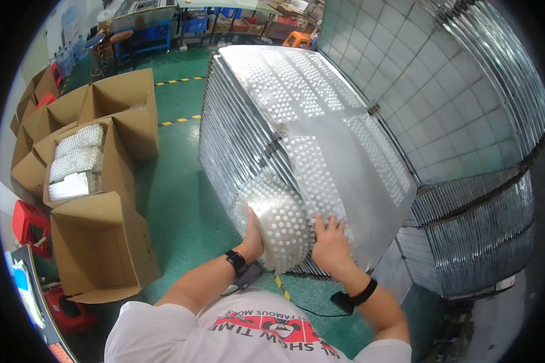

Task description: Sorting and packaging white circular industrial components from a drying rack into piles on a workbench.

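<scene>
Standing on a glossy green workshop floor [178, 175] marked with yellow-and-black striped tape [181, 121], close against a large block of stacked metal racks [215, 139]. Can see, along the flat grey top [339, 160] of the block, bands of small, round, whitish dots [275, 81]. Gripping, at the near left corner of the block, a bulging, translucent-whitish bundle of dot-covered sheets [280, 221]. Holding its left edge with the left hand [254, 237], with thumb upright against the side and other fingers hidden; cannot tell how tightly. Resting the right hand [333, 247] open, with fingers spread, beside the right edge of the bundle, touching the dotted strip on top of the block; cannot tell whether pressing. Wearing a black watch [236, 261] on the left wrist and a black band [364, 292] on the right.

To the left, facing several open brown cardboard boxes [103, 257], including one with whitish dotted sheets [75, 154] stacked inside, and near them a red plastic stool [27, 221]. To the right, flanked by a tall panel of pale grey squares [406, 72] and further silvery racks [478, 242]. Farther back, can make out an orange plastic stool [297, 40].
</scene>
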A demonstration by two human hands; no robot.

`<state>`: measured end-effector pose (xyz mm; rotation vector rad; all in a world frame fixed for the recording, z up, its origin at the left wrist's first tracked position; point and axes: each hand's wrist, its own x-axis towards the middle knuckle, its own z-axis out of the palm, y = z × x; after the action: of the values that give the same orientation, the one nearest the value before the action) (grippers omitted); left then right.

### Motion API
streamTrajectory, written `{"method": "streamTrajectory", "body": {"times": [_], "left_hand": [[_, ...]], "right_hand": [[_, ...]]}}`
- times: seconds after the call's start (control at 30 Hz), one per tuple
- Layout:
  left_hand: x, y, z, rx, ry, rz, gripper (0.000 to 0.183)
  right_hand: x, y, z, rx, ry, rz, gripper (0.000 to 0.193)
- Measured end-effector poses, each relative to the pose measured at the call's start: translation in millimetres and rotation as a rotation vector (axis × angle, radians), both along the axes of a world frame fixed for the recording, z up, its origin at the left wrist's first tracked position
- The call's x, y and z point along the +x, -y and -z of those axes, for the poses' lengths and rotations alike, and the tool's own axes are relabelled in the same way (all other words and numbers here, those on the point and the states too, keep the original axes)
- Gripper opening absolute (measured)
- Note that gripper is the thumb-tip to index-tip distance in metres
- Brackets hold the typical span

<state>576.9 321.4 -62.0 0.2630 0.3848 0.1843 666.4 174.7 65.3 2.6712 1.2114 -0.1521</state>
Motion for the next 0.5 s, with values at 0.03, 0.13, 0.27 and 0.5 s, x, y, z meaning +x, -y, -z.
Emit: {"method": "streamTrajectory", "body": {"times": [0.03, 0.13, 0.27, 0.5], "left_hand": [[0.0, 2.0, 0.9, 0.04, -0.034, 0.014, 0.092], [1.2, 5.4, 14.2, 0.036, -0.067, -0.004, 0.089], [-3.7, 4.7, 21.6, 0.098, -0.036, -0.016, 0.091], [-18.9, -8.9, -6.5, -0.045, 0.057, -0.043, 0.094]], "right_hand": [[-19.1, -4.0, -2.2, -0.046, -0.006, -0.035, 0.067], [-54.2, -10.7, 17.0, -0.083, -0.039, -0.1, 0.067], [-59.7, -3.6, 31.0, -0.027, -0.051, -0.19, 0.066], [-27.2, 11.3, -73.8, 0.153, -0.287, -0.325, 0.065]]}}
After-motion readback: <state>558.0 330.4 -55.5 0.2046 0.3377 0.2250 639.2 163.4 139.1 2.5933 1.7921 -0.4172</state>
